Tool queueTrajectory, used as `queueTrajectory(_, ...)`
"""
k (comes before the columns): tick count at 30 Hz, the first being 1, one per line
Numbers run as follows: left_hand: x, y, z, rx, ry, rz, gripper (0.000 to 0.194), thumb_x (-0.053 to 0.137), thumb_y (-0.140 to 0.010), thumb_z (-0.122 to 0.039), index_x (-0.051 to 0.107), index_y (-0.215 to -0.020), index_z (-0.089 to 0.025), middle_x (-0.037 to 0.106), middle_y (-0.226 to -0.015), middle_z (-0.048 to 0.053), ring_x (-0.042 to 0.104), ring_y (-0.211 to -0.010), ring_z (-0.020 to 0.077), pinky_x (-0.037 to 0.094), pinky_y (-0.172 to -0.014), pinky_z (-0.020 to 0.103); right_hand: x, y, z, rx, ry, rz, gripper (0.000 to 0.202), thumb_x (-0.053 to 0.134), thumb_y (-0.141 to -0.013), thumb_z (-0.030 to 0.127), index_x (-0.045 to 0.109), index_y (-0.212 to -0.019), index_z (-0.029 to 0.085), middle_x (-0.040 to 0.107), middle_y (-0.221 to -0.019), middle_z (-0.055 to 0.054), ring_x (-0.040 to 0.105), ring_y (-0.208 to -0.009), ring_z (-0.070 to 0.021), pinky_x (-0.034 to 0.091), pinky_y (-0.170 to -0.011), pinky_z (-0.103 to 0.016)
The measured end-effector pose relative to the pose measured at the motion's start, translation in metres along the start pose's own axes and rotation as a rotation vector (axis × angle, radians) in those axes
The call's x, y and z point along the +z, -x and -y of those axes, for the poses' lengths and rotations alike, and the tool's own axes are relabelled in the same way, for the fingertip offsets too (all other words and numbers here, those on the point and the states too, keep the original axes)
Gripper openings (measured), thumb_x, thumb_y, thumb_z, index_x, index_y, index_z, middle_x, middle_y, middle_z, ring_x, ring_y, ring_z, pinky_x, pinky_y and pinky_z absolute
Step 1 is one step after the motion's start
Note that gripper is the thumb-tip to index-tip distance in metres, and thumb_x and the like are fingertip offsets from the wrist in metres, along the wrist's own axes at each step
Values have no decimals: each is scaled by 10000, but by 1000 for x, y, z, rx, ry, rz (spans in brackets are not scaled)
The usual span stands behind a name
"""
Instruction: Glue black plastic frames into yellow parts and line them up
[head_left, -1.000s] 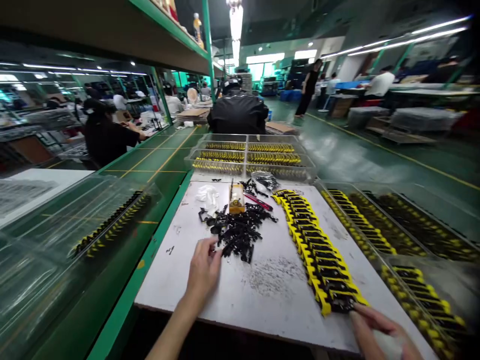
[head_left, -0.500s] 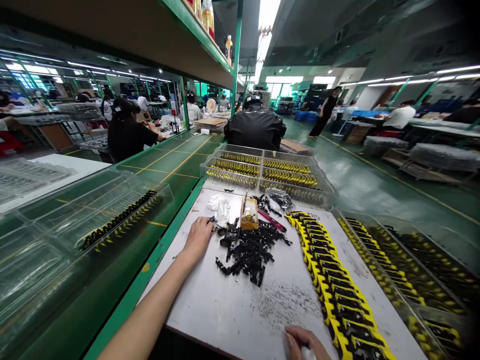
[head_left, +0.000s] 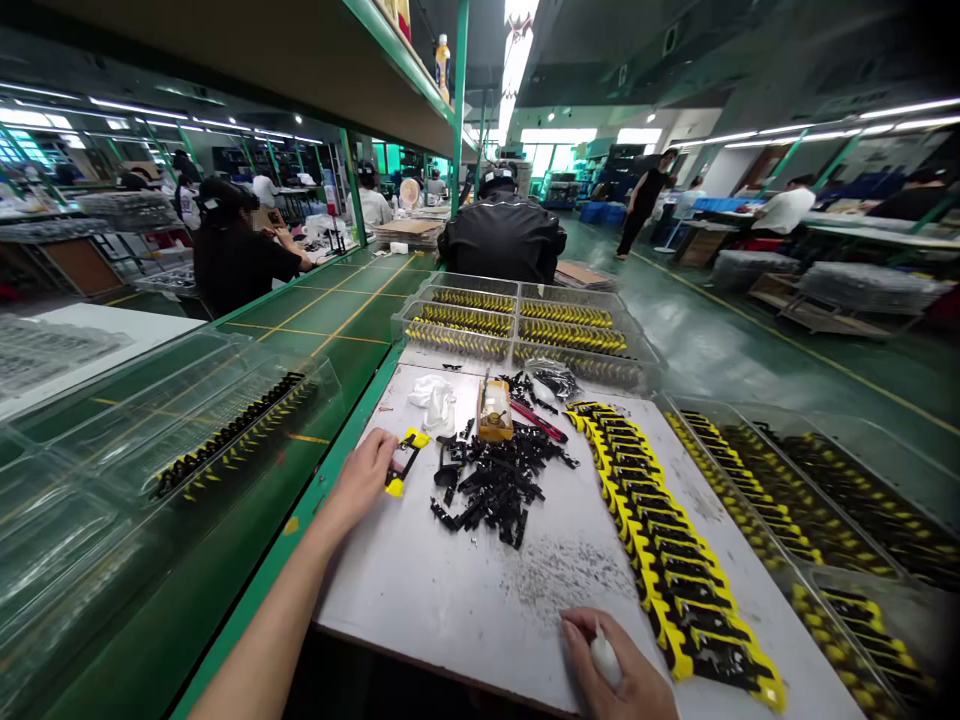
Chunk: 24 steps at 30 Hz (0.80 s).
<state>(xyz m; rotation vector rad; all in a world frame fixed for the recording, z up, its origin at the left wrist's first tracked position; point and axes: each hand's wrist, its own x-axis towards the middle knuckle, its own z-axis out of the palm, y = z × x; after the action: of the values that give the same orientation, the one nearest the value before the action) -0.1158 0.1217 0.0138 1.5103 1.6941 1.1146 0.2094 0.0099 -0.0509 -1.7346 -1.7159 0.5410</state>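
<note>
My left hand (head_left: 366, 472) is at the left side of the white work board, with its fingers closed on the near edge of a yellow-and-black plastic part (head_left: 409, 455). That part has yellow ends and a black frame. At the board's front edge, my right hand (head_left: 626, 675) is wrapped round a small white squeeze bottle (head_left: 604, 660) whose thin nozzle points up. A heap of small black plastic pieces (head_left: 499, 485) lies between the hands, further back. To the right runs a long row of yellow-and-black parts (head_left: 660, 540), standing close together.
Behind the heap are a small amber box (head_left: 495, 412), a red cutter (head_left: 538, 422) and crumpled white tissue (head_left: 433, 402). Clear trays of parts stand at the back (head_left: 517, 345), right (head_left: 787, 520) and left (head_left: 247, 440). A person in a black jacket (head_left: 501, 235) sits ahead.
My left hand has drawn back from beside the black heap, and the yellow-and-black part now shows at its fingers. My right hand has come further into view with the bottle. The view has shifted slightly.
</note>
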Motion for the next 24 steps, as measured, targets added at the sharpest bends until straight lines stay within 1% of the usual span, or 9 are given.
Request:
queueTrajectory(3,3,23,5,-111,192,-33,363,341,-882,-553,432,-793,-212,527,-697,-16,583,-661,163,476,-583,280,-6,-9,11,-23,-10,93,311,508,-816,516,648,-809,239,713,-807,-1,677,-752,-181,524,-674,-211)
queueTrajectory(5,4,42,8,-212,399,-26,363,422,-857,-561,440,-803,-202,510,-726,-19,574,-671,139,509,-611,281,-5,-18,22,-44,-38,131,299,485,-841,490,638,-811,235,707,-808,-6,669,-757,-182,520,-686,-224)
queueTrajectory(7,2,61,11,-351,657,-12,324,604,-792,-483,488,-881,-194,523,-753,-25,568,-677,113,528,-666,274,3,-30,35,-93,-60,173,272,472,-863,448,631,-834,229,702,-829,-15,662,-778,-186,515,-714,-248)
queueTrajectory(9,-2,79,12,-456,838,-36,424,751,-696,-339,512,-1022,-210,559,-821,-26,585,-713,98,527,-708,247,17,-43,51,-175,-69,189,229,480,-870,396,623,-874,217,693,-867,-33,653,-815,-197,509,-752,-281)
queueTrajectory(11,-6,94,11,-478,865,-87,585,800,-640,-252,498,-1140,-236,589,-907,-18,613,-795,107,520,-739,223,36,-56,68,-282,-64,179,169,505,-860,326,610,-911,203,674,-905,-52,640,-854,-204,502,-782,-304)
queueTrajectory(13,-11,107,9,-468,850,-136,657,808,-628,-251,486,-1201,-240,607,-951,-6,625,-863,123,513,-771,215,54,-67,84,-372,-34,192,126,534,-843,254,597,-936,198,641,-938,-61,626,-872,-199,496,-785,-303)
queueTrajectory(16,-19,123,11,-478,819,-238,747,816,-616,-272,448,-1265,-233,632,-927,-5,637,-857,119,503,-787,201,73,-74,103,-393,14,206,139,553,-826,206,588,-960,193,597,-964,-67,620,-805,-190,496,-722,-302)
queueTrajectory(20,-30,139,18,-521,745,-360,801,837,-571,-281,449,-1269,-221,645,-874,-6,654,-812,133,520,-735,204,79,-73,113,-345,42,211,94,534,-831,194,596,-902,186,577,-928,-68,604,-716,-185,474,-635,-295)
queueTrajectory(24,-28,149,17,-501,646,-375,836,799,-616,-352,391,-1343,-290,624,-813,-19,679,-768,177,542,-637,237,70,-70,115,-322,14,221,48,561,-810,207,575,-854,193,609,-874,-39,614,-785,-180,477,-702,-278)
